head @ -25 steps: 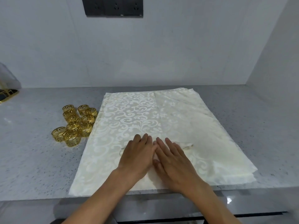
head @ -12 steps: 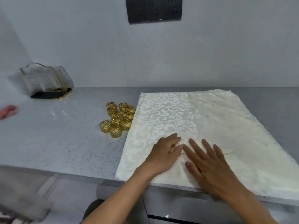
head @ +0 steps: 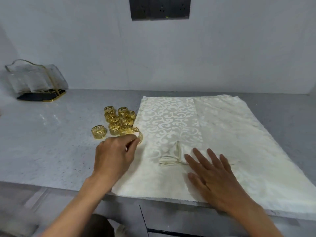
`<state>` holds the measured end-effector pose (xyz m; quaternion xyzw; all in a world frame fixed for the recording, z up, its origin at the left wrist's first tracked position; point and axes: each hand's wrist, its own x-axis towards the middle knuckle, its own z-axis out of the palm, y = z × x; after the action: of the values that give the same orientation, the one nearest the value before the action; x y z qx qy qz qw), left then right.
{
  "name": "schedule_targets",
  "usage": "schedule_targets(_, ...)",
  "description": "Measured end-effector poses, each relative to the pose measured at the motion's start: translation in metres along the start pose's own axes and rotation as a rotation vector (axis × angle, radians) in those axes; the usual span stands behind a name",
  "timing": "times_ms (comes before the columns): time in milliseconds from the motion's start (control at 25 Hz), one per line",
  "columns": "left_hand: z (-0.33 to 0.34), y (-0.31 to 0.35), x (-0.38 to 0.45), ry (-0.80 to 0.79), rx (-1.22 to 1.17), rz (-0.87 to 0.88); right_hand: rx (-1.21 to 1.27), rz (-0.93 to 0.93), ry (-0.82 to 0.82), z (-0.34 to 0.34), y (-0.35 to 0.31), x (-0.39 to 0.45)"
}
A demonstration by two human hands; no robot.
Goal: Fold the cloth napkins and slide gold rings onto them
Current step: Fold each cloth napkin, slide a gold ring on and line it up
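On the desk (head: pixel 42 142), the left hand (head: pixel 114 154) pinches a gold ring (head: pixel 139 135); the right hand (head: pixel 210 173) presses flat, fingers spread, on the folded napkin (head: pixel 177 154).

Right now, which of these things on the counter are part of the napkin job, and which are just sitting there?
Part of the job:
- folded napkin, under the right hand
- gold ring, pinched by the left hand
- cluster of gold rings
- spread napkins

Just sitting there:
- clear holder
- wall sockets

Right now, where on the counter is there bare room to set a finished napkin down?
Bare counter lies between the glass holder and the gold rings. The flat napkins fill the right; the left hand crowds the rings.
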<state>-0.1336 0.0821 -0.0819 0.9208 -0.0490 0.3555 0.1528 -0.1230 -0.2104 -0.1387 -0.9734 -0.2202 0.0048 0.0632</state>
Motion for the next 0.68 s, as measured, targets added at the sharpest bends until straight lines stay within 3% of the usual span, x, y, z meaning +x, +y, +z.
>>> schedule_targets(80,0.025,0.051,0.003,-0.044,-0.175,0.146,0.003,0.006,-0.001,-0.005,-0.002,0.001)
schedule_targets(200,0.080,0.097,0.007,-0.182,-0.212,0.320,0.035,-0.047,0.055,-0.004,-0.003,0.000)
schedule_targets(280,0.102,0.096,0.008,-0.253,-0.233,0.283,0.248,-0.020,0.203,-0.003,-0.003,-0.002)
schedule_targets(400,0.113,0.085,0.003,-0.249,-0.248,0.279,0.590,0.179,0.409,-0.016,0.012,0.017)
schedule_targets(560,0.106,0.087,0.003,-0.259,-0.258,0.300,0.485,-0.023,0.246,-0.027,0.020,0.050)
schedule_targets(680,0.093,0.089,0.002,-0.377,-0.366,0.183,0.558,-0.027,0.324,-0.036,0.030,0.051)
